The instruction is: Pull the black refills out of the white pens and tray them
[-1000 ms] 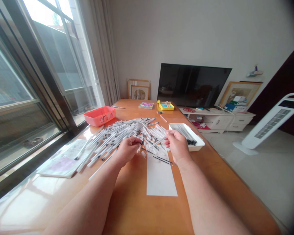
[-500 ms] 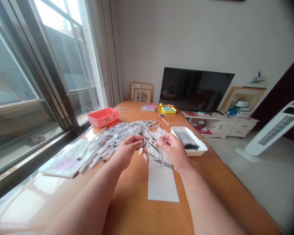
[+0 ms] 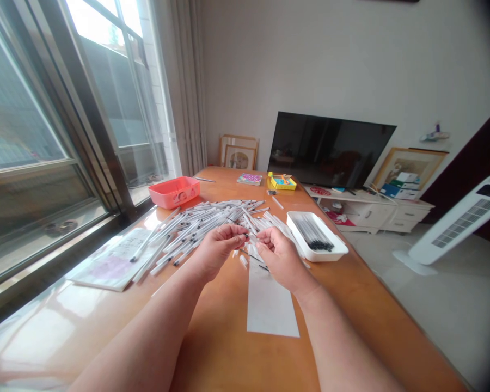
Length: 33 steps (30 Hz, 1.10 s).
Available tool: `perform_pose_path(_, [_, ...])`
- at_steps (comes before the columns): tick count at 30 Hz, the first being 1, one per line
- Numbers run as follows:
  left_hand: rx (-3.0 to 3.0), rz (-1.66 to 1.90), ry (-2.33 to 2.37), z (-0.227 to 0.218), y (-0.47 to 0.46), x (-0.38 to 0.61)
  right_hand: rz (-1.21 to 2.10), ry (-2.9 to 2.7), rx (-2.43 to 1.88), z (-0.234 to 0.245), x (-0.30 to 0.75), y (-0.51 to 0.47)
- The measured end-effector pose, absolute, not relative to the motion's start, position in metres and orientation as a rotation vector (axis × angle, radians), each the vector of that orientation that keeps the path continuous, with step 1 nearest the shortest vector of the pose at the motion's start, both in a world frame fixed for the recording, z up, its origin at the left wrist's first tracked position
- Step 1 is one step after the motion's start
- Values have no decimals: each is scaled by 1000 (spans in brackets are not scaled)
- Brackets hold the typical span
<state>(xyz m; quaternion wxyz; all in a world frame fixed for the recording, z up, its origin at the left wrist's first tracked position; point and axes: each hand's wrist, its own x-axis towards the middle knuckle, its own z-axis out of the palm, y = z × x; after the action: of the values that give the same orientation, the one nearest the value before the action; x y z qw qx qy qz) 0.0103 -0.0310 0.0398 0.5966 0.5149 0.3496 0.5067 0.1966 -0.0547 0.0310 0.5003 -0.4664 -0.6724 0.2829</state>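
Okay, left hand [image 3: 219,251]: fingers pressed together, thumb and forefinger pinching a thin black-tipped tube [image 3: 244,236] at the near edge of the pile.
Right hand [image 3: 278,258]: fingers curled, thumb and forefinger pinched together, reaching toward the left hand's fingertips; anything held there is too small to tell.
Hand gap: just apart, not touching.
Main pile: clear black-tipped pen tubes [image 3: 200,228], loose and crossing at many angles, on the wooden table [image 3: 224,348], directly beyond and under both hands.
Strays: a few short clear pieces [image 3: 243,261] lie just below the hands, near the top of a white paper strip [image 3: 271,305].
Right side: white plastic tray [image 3: 297,234], with black-tipped sticks [image 3: 313,233] lying side by side inside, just beside the right hand, not touching it.
Left side: papers [image 3: 112,260] on the table, under the pile's left edge.
Far end: coral plastic box [image 3: 173,193] near the window, yellow box [image 3: 281,183], small book [image 3: 250,179], single tube [image 3: 277,202].
Background: flat-screen TV [image 3: 330,149] behind the table, on or against a white cabinet [image 3: 367,213]; white tower fan [image 3: 457,218] on the floor at right.
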Motion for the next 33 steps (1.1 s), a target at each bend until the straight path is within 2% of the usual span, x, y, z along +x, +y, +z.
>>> perform_pose_path(33, [1337, 1120, 923, 40, -35, 14, 511, -1781, -1147, 30, 194, -58])
